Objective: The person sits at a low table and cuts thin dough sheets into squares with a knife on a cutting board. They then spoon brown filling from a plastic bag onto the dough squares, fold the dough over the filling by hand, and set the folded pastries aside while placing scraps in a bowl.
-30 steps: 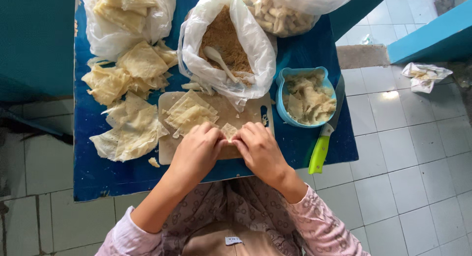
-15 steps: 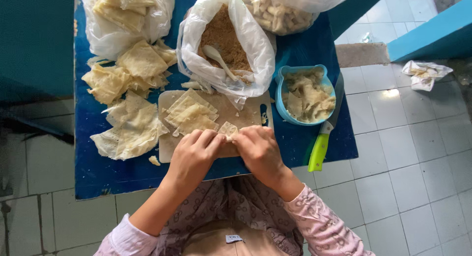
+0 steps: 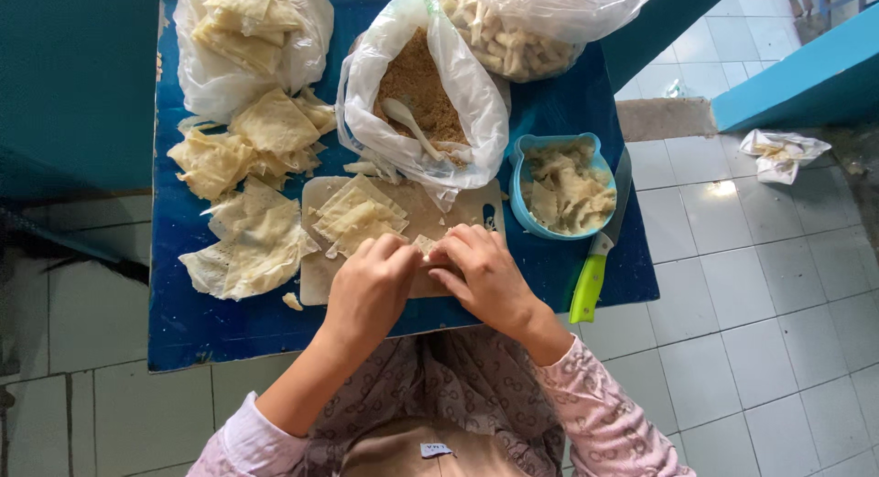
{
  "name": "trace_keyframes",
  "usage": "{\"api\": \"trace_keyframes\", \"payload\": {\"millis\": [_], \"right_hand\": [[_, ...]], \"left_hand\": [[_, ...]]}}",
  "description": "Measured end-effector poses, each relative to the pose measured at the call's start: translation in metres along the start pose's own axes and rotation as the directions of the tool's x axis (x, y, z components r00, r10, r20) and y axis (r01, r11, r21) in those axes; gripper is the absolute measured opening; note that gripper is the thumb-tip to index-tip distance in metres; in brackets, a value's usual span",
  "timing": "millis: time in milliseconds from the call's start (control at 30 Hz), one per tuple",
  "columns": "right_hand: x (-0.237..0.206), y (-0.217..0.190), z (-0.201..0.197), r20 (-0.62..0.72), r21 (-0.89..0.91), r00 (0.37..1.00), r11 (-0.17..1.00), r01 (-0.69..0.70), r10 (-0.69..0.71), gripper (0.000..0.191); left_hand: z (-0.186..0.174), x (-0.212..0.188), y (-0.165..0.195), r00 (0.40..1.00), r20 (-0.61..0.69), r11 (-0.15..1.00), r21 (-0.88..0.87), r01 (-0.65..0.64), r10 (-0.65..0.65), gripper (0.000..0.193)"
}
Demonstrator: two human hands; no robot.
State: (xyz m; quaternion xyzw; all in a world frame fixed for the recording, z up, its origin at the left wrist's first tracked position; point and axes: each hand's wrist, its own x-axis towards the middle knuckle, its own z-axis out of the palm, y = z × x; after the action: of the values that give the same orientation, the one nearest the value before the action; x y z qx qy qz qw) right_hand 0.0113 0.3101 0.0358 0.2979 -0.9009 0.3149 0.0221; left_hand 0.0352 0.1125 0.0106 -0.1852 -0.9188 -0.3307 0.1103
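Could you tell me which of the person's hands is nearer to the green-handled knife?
Right. The right hand lies on the cutting board, closer to the knife; the left hand is farther away, beyond it.

Two hands, the left hand (image 3: pixel 369 289) and the right hand (image 3: pixel 482 274), meet over one pale wrapper piece (image 3: pixel 424 245) on a single cutting board (image 3: pixel 403 222). Three plastic bags sit on one blue table (image 3: pixel 220 326): one bag of folded wrappers (image 3: pixel 252 33), one bag of brown crumbs (image 3: pixel 421 97) holding one white spoon (image 3: pixel 409 122), and one bag of rolled pieces (image 3: pixel 531 24) (too many inside to count). One blue bowl (image 3: pixel 560 186) and one green-handled knife (image 3: pixel 600 257) lie alongside. One crumpled paper (image 3: pixel 781 153) rests on the tiled floor.
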Motion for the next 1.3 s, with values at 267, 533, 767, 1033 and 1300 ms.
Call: {"api": "trace_keyframes", "payload": {"millis": [267, 533, 767, 1033, 1300], "right_hand": [[-0.015, -0.008, 0.007, 0.123, -0.086, 0.991, 0.996, -0.036, 0.047, 0.013], [-0.053, -0.036, 0.034, -0.110, -0.607, 0.983, 0.793, 0.053, -0.150, 0.042], [-0.035, -0.039, 0.048, -0.060, -0.815, 0.991, 0.567, -0.117, 0.119, 0.063], [-0.014, -0.021, 0.016, -0.104, -0.636, 0.991, 0.760, -0.135, 0.089, 0.060], [0.018, -0.015, -0.001, -0.209, -0.366, 0.972, 0.930, 0.020, -0.103, 0.018]], "left_hand": [[0.000, -0.026, 0.016, 0.978, 0.102, 0.883, 0.420, -0.207, 0.181, 0.031], [0.020, -0.055, 0.035, 0.990, -0.052, 0.776, 0.626, -0.069, 0.131, 0.044], [0.026, -0.035, 0.038, 0.999, 0.027, 0.629, 0.777, 0.004, -0.040, 0.060], [-0.001, -0.008, 0.012, 0.999, -0.003, 0.750, 0.660, 0.032, -0.040, 0.074], [-0.035, -0.009, -0.040, 0.914, -0.344, 0.908, 0.273, 0.318, -0.216, 0.055]]}}
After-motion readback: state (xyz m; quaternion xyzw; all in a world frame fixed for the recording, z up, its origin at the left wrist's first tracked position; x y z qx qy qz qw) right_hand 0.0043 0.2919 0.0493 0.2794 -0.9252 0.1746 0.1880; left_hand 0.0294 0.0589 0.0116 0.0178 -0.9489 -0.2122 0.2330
